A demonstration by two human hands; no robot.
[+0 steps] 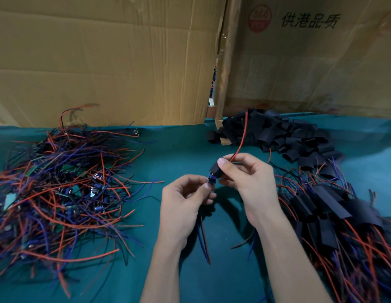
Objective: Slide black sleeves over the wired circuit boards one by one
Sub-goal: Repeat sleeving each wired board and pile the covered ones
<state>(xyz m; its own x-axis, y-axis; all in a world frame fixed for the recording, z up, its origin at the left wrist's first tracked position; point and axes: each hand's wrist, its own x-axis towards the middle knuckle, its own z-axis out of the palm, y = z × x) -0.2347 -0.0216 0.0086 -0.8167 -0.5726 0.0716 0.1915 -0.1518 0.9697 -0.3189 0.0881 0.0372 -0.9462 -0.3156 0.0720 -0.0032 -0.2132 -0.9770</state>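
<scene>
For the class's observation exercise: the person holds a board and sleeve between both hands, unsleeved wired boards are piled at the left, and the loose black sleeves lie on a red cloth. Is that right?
One detail is wrong: the head view shows the cloth under the loose black sleeves is teal-green, not red. The rest stands.

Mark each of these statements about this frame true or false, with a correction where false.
1. The right hand pinches a black sleeve. True.
2. The pile of bare wired boards lies on the person's right. False: on the left.
3. A red wire rises from the sleeve. True.
4. The loose sleeves lie in a tray. False: directly on the green mat.
5. The left hand rests empty. False: it grips the circuit board.
</scene>
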